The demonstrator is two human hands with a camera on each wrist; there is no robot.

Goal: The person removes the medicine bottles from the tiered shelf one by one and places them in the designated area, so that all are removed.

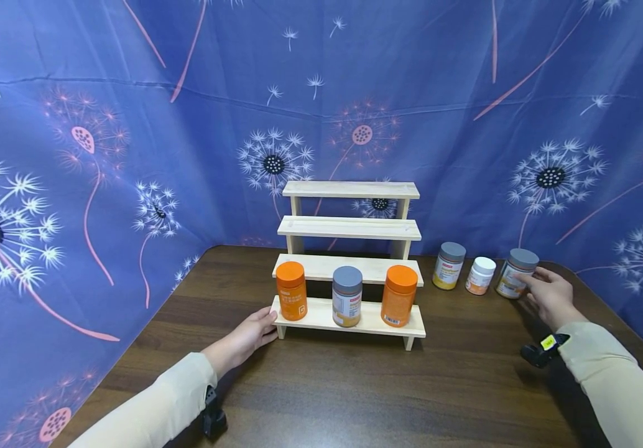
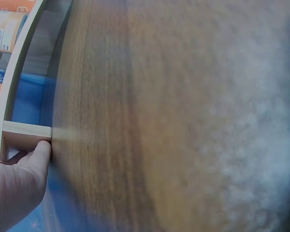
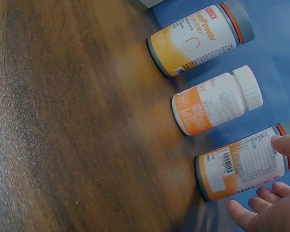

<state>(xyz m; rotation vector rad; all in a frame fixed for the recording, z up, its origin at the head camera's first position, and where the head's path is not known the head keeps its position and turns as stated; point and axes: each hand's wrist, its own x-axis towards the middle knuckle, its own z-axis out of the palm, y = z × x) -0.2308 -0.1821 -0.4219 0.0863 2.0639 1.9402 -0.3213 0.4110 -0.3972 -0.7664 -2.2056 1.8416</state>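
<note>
My left hand [image 1: 251, 336] grips the left end of the lowest step of a wooden tiered display shelf [image 1: 349, 267]. In the left wrist view, its thumb [image 2: 40, 151] presses on the step's short leg [image 2: 26, 134]. On that step stand an orange jar [image 1: 291, 291], a grey-lidded jar [image 1: 347, 297] and another orange jar [image 1: 399, 296]. My right hand [image 1: 551, 295] is at a grey-lidded supplement jar [image 1: 516, 274] at the far right. In the right wrist view, its thumb [image 3: 286, 145] overlaps that jar's label, while the other fingers [image 3: 241, 215] spread loosely below it.
A small white-capped bottle [image 1: 481, 275] and a grey-and-yellow jar [image 1: 448, 266] stand left of the right hand's jar. All rest on a dark wooden table [image 1: 321, 392]. A blue dandelion-print cloth [image 1: 198, 155] hangs behind and along the sides.
</note>
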